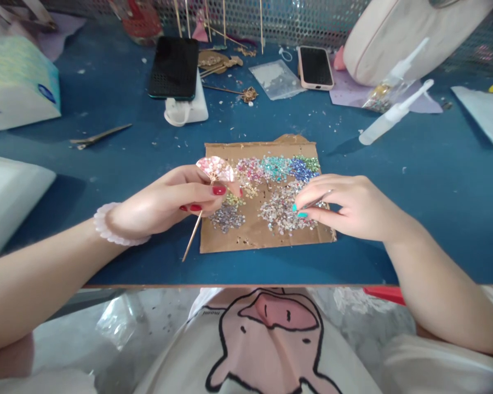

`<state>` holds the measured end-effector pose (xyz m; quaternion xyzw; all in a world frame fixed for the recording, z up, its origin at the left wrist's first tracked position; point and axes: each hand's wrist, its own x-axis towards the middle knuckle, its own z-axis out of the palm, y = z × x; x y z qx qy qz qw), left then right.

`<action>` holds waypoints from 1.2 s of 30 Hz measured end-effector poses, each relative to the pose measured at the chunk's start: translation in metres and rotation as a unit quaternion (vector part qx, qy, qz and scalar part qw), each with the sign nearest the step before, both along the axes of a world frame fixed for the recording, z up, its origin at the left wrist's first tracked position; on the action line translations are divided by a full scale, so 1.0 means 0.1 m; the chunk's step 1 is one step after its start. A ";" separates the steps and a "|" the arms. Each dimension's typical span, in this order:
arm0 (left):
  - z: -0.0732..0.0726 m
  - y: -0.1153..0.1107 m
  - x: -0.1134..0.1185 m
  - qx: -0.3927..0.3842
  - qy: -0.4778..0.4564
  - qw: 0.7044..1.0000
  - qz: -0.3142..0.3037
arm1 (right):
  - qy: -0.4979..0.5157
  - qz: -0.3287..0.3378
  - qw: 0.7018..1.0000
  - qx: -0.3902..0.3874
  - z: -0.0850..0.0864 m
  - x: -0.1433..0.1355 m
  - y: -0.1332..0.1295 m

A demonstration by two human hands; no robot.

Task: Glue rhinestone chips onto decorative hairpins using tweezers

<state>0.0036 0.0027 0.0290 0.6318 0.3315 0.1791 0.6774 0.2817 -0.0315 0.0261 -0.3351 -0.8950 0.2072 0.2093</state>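
Right hand (347,207) grips likely tweezers (319,198) above blue table (267,123).

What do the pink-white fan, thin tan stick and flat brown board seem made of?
Pink-white fan: perhaps glossy shell or plastic, from its pearly patches. Thin tan stick: smooth-looking wood or metal; its plain tone leaves it open. Flat brown board: probably matte cardboard, given its rough edges.

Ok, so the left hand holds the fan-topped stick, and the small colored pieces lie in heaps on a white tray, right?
Not quite: the small colored pieces lie in heaps on brown cardboard, not a white tray, as the head view shows. The left hand does hold the fan-topped stick.
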 end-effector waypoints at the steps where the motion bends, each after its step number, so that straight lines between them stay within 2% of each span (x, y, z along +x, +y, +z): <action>1: 0.01 -0.01 0.01 0.008 0.002 1.000 -0.003 | -0.004 -0.001 1.000 -0.003 0.01 0.01 0.00; 8: 0.02 0.00 0.00 0.013 0.024 1.000 -0.004 | -0.017 -0.003 1.000 -0.020 0.05 0.03 -0.01; 16: 0.01 0.01 -0.01 0.002 0.033 0.999 -0.006 | 0.003 0.008 1.000 -0.012 0.00 0.01 0.00; 25: -0.02 0.00 -0.04 -0.027 0.000 1.000 -0.008 | 0.002 0.011 1.000 -0.014 0.01 0.00 -0.01; 30: -0.02 0.00 -0.03 -0.024 0.005 1.000 -0.006 | -0.004 -0.001 1.000 0.004 0.01 0.01 -0.01; 36: -0.01 0.00 -0.04 -0.016 0.005 1.000 -0.009 | 0.002 0.010 1.000 -0.009 -0.01 0.01 -0.01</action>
